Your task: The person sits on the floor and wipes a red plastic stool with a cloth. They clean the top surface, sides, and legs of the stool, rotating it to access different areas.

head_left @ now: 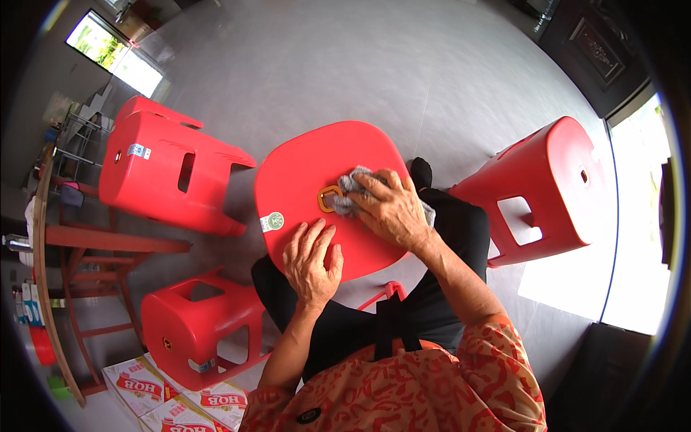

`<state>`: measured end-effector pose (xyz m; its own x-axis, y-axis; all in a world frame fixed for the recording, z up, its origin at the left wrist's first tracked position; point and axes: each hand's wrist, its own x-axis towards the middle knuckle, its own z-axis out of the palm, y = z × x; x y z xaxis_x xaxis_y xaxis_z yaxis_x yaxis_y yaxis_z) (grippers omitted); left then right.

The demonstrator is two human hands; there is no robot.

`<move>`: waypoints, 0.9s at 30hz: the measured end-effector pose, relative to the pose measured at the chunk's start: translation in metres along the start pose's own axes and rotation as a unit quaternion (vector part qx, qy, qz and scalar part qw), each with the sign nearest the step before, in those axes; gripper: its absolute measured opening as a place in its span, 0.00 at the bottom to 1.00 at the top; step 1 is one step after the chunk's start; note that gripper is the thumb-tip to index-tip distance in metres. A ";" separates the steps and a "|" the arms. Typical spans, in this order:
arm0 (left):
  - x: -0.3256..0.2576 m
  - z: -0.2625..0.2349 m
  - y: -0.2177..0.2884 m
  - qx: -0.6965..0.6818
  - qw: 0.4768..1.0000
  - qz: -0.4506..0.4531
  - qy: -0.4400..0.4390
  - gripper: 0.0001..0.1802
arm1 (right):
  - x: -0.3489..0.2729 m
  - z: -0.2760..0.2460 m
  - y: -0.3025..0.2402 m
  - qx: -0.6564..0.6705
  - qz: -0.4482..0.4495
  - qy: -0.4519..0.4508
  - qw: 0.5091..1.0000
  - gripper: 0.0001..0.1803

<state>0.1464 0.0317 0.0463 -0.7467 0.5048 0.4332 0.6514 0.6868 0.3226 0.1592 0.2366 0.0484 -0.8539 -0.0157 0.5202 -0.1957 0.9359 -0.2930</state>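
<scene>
Head view, stool in hand: a red plastic stool rests on the lap of the person, its flat seat turned up toward the camera. A small hole with a yellow-orange rim is in the middle of the seat, and a round green and white sticker is near the seat's left edge.
Head view, cloth: a grey cloth lies on the seat, just beside the rimmed hole and touching it, mostly covered by the right hand.
Head view, right hand: the right hand presses on the cloth; its fingers are bent and closed over the cloth, gripping it against the seat.
Head view, left hand: the left hand lies flat on the lower part of the seat, near its front edge; its fingers are open and spread, gripping nothing.
Head view, around: three more red stools stand on the grey floor: one lying on its side at the left, one at the lower left, one at the right. Cardboard boxes are at the lower left. A wooden table is at the far left.
</scene>
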 end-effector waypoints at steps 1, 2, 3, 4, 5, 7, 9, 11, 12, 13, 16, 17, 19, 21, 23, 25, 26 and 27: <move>0.001 0.000 0.001 0.002 1.000 0.003 0.002 0.18 | 0.007 0.005 0.007 -0.017 0.010 -0.003 1.000 0.17; 0.000 0.000 0.001 0.001 1.000 0.001 0.002 0.18 | 0.015 0.009 0.014 -0.031 0.017 0.001 0.999 0.17; 0.000 0.000 0.001 0.002 1.000 0.000 0.003 0.18 | 0.023 0.013 0.020 -0.046 0.024 0.005 0.999 0.17; -0.001 0.000 0.001 0.003 1.000 -0.002 0.003 0.18 | 0.031 0.014 0.026 -0.050 0.045 -0.017 0.998 0.19; -0.001 0.000 0.001 0.003 1.000 -0.003 0.004 0.18 | 0.038 0.015 0.032 -0.061 0.057 -0.020 0.996 0.19; -0.002 0.001 -0.001 0.000 1.000 -0.005 0.004 0.19 | 0.049 0.020 0.044 -0.054 0.106 -0.010 0.993 0.19; -0.002 0.003 0.000 -0.013 1.000 -0.011 0.006 0.19 | 0.053 0.026 0.056 0.003 0.197 0.010 0.980 0.20; 0.001 0.000 0.002 -0.078 0.994 -0.054 0.058 0.20 | 0.051 0.035 0.073 0.088 0.304 0.033 0.948 0.21; 0.000 -0.003 -0.002 -0.085 0.991 -0.079 0.067 0.22 | 0.052 0.032 0.077 0.125 0.365 -0.005 0.923 0.23; 0.002 -0.007 -0.007 -0.123 0.983 -0.103 0.088 0.28 | 0.049 0.034 0.087 0.135 0.362 -0.036 0.922 0.22; 0.012 -0.007 -0.057 -0.101 0.956 -0.247 0.126 0.37 | 0.055 0.006 0.070 0.145 0.346 -0.143 0.916 0.16; 0.022 -0.003 -0.074 -0.150 0.925 -0.328 0.118 0.39 | 0.047 0.008 0.077 0.138 0.308 -0.123 0.933 0.14; 0.050 0.004 -0.095 -0.474 0.744 -0.470 0.044 0.37 | 0.023 0.033 0.114 0.124 0.236 -0.081 0.960 0.11; 0.056 0.008 -0.126 -0.586 0.611 -0.528 -0.064 0.36 | 0.017 0.038 0.110 0.242 0.287 -0.012 0.927 0.21; 0.051 0.012 -0.129 -0.641 0.568 -0.514 -0.057 0.33 | 0.022 0.030 0.094 0.405 0.453 -0.002 0.794 0.26; 0.044 0.014 -0.128 -0.667 0.546 -0.504 -0.056 0.31 | 0.014 0.027 0.091 0.407 0.470 0.000 0.783 0.31; 0.036 0.013 -0.132 -0.665 0.549 -0.504 -0.052 0.30 | 0.014 0.019 0.080 0.437 0.458 0.021 0.774 0.30; 0.029 0.012 -0.131 -0.661 0.549 -0.509 -0.051 0.30 | 0.011 0.012 0.069 0.465 0.451 0.038 0.761 0.29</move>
<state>0.0379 -0.0379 0.0067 -0.7746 0.2842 -0.5650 -0.6317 -0.3053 0.7126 0.1307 0.2968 0.0242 -0.8200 0.5386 -0.1935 0.1659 -0.1000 -0.9811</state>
